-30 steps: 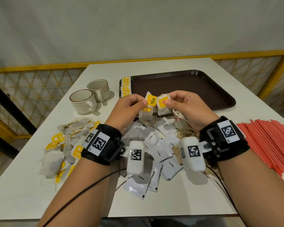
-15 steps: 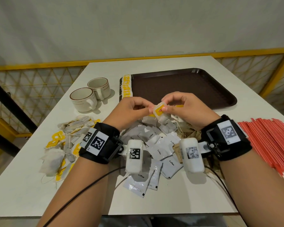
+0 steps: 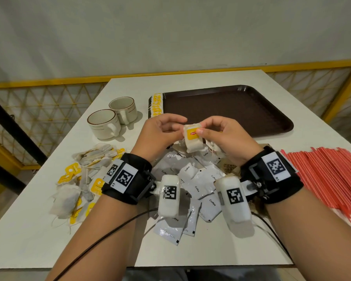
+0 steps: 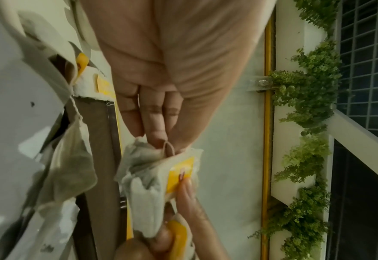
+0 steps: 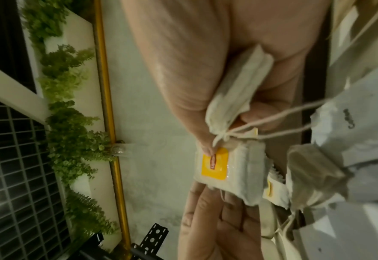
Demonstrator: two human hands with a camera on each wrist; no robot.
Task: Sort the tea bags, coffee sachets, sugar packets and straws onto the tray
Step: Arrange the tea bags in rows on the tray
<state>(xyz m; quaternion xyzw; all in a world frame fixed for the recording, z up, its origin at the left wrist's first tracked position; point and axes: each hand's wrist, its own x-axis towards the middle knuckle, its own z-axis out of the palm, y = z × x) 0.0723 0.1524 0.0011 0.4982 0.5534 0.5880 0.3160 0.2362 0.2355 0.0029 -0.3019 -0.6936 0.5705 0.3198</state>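
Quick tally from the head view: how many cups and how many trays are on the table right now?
Cups: 2
Tray: 1
Total: 3

Yellow-tagged tea bag (image 3: pixel 193 138), brown tray (image 3: pixel 227 106), red straws (image 3: pixel 332 175)

Head camera looked forward and down over the bench (image 3: pixel 211 250). Each wrist camera looked close along its palm; all three shared the pinched tea bag (image 3: pixel 193 136).
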